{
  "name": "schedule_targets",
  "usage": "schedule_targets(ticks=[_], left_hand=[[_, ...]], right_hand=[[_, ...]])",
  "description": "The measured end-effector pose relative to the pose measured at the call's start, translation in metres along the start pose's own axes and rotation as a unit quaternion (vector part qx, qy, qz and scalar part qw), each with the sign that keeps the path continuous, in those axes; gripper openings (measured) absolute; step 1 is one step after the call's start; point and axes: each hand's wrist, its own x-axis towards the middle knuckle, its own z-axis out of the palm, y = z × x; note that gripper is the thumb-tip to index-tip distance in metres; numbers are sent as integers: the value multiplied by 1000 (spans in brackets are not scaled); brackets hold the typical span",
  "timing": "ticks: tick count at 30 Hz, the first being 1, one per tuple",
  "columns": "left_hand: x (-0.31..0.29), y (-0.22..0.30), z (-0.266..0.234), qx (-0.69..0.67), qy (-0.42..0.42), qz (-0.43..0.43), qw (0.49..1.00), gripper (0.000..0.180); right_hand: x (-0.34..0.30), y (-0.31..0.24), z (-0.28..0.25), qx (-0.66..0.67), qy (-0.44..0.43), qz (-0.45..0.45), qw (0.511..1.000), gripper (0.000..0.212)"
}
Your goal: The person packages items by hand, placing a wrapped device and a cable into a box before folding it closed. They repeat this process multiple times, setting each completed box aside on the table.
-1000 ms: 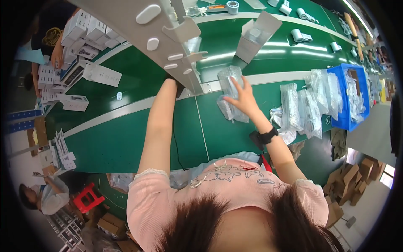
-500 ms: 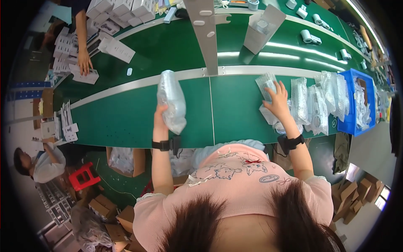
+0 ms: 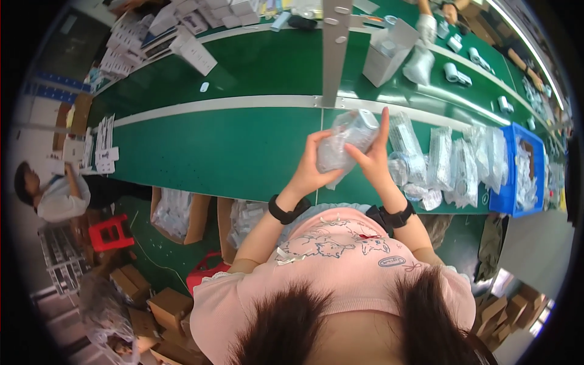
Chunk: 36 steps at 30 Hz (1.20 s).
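Over the green table [image 3: 213,146], a bit right of centre, both hands are on one wrapped package [image 3: 348,143]. Left hand [image 3: 311,167] is clamped around its left side, thumb down by the near end. Right hand [image 3: 376,161] has its thumb laid on the front while the fingers run nearly straight up the right side, so honestly can't tell if that one's gripping or just steadying. Long axis sits on a slant, near left to far right, with a pale, blocky end pointing far and the clear wrap looking looser on the left.

My read: it's mid-handling, getting the plastic sorted, and the next move calls for the left to hold firm while the right smooths or tucks.

Just right of the hands there's a row of similar bagged packages [image 3: 440,152], then a blue bin [image 3: 504,204]. Past the metal strip [image 3: 243,104], on the far side, stands a white box [image 3: 381,68].
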Motion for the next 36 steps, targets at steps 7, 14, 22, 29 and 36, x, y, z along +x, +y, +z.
schedule_targets(ticks=[7, 14, 22, 29, 36], left_hand=[[-14, 9, 3, 3, -13, 15, 1000, 65], [-37, 8, -12, 24, 52, -97, 994, 54], [-114, -40, -34, 255, 218, -290, 896, 53], [-182, -84, 0, 281, 303, -257, 874, 77], [-159, -102, 35, 343, 350, -340, 803, 88]], right_hand=[[-3, -9, -10, -100, -29, -117, 988, 45], [-4, 5, -24, -113, 49, 70, 990, 9], [20, 38, -33, -63, 37, 88, 993, 25], [15, 56, -56, -107, -127, -99, 981, 58], [12, 47, -54, -163, -236, -80, 954, 72]])
